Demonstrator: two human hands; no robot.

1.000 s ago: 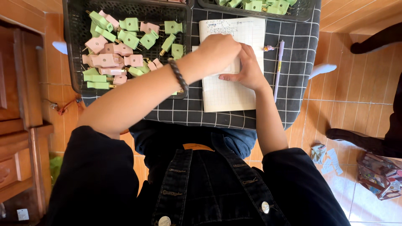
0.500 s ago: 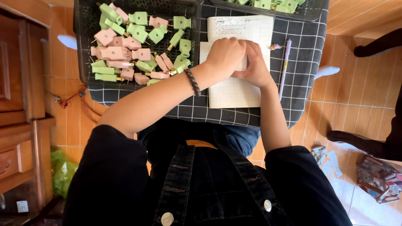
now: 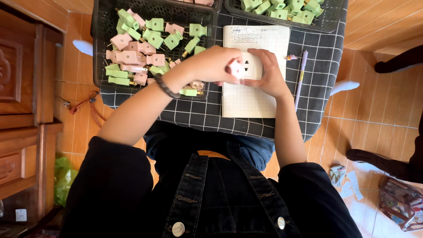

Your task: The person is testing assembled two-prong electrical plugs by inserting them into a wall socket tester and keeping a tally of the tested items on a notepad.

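Plug (image 3: pixel 235 69) pinched in left hand (image 3: pixel 211 64), touching right hand (image 3: pixel 266 72).

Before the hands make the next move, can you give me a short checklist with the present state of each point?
1. Left hand has a firm hold on the pink plug: ok, the fingers wrap around it.
2. Right hand steadies the white socket block: ok, it presses the block on the open notebook.
3. Plug prongs line up with the socket slots: cannot tell, the hand hides the prongs.
4. Black tray of pink and green plugs is close to the left hand: ok.
5. Purple pen lies apart from the hands: ok, beside the notebook on the checked cloth.
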